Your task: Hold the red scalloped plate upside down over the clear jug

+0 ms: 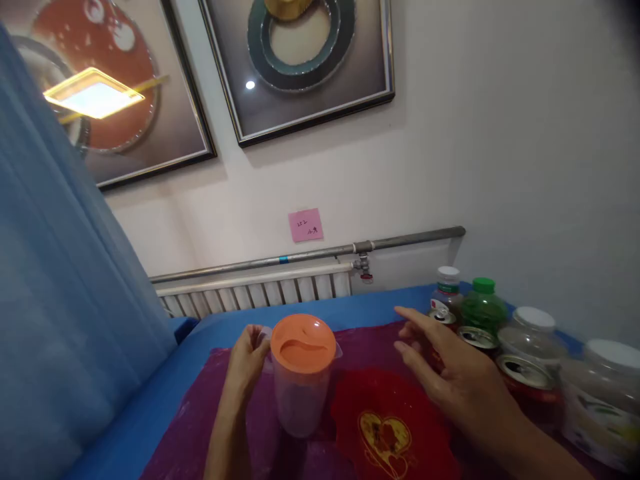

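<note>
Orange-lidded pitcher [303, 377] — handle in left hand [249, 358]'s grip, right hand [450, 373] spread wide just beside.

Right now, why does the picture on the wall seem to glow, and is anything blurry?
In the head view, the glow on the left framed picture is glare: a ceiling light mirrored in its glass. A smaller bright dot sits on the middle framed picture. The right hand looks slightly soft, the blue curtain unfocused, and straight edges lean, tilted.
</note>
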A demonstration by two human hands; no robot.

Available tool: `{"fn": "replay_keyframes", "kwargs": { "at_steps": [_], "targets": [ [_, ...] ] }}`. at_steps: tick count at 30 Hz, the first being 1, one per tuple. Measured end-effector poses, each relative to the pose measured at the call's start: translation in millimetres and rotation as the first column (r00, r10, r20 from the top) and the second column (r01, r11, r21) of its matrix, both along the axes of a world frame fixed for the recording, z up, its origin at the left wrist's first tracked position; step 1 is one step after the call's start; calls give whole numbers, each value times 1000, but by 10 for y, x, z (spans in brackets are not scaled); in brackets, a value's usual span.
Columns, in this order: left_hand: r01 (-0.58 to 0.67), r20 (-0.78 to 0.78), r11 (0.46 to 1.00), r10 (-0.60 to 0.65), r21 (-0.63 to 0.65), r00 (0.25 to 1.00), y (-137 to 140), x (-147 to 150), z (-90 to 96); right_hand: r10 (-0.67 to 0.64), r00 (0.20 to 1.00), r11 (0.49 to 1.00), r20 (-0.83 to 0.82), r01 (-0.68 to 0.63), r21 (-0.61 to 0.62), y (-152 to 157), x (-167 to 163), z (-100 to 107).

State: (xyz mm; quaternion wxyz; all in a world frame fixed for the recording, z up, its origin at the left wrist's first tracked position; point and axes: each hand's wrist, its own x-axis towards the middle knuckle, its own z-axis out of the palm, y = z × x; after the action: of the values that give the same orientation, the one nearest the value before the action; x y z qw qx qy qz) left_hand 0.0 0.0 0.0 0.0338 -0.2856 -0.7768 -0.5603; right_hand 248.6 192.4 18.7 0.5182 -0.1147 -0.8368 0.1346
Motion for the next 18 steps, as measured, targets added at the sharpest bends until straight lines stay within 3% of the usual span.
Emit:
{"fn": "replay_keyframes", "kwargs": {
  "at_steps": [5, 8, 10, 15, 18],
  "targets": [
    [-60, -251, 997, 72, 56, 965, -38, 439, 289, 96, 995, 988, 14, -97, 120, -179, 7, -21],
    [-113, -482, 987, 154, 115, 862, -107, 615, 362, 241, 969, 957, 61, -248, 148, -331, 4, -39],
    [-82, -583, 989, 141, 126, 800, -134, 699, 374, 308, 947, 936, 95, -319, 145, -419, 0, -52],
    [18, -715, 999, 18, 42, 698, -73, 901, 364, 341, 922, 926, 182, -363, 106, -552, 38, -66],
    [-37, -736, 997, 73, 65, 673, -12, 993, 362, 331, 913, 933, 240, -355, 63, -602, 85, -63]
  ]
}}
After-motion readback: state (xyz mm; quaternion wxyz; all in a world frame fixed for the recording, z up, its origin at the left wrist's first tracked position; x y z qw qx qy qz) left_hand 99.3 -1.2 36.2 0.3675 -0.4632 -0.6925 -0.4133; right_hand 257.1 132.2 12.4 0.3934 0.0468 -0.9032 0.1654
